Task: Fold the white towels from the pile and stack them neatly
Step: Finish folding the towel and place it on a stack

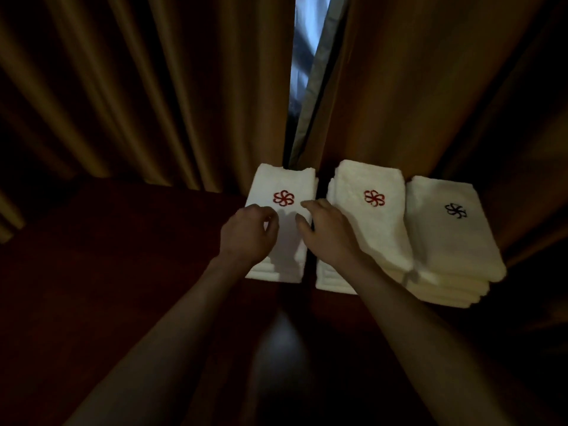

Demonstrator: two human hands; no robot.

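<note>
Three stacks of folded white towels stand side by side on a dark red-brown table (123,241). The left stack (289,186) and the middle stack (368,179) each bear a red flower logo. The right stack (445,241) carries a black logo and is the tallest. My left hand (249,232) rests on the left part of the left stack with its fingers loosely curled. My right hand (325,229) lies over the gap between the left and middle stacks, fingers fairly straight, touching the left stack's right edge. Neither hand grips cloth.
Heavy brown curtains (153,87) hang right behind the stacks, with a narrow bright slit (304,56) between them. The tabletop runs dark to the left and toward me. No loose towel pile is in view.
</note>
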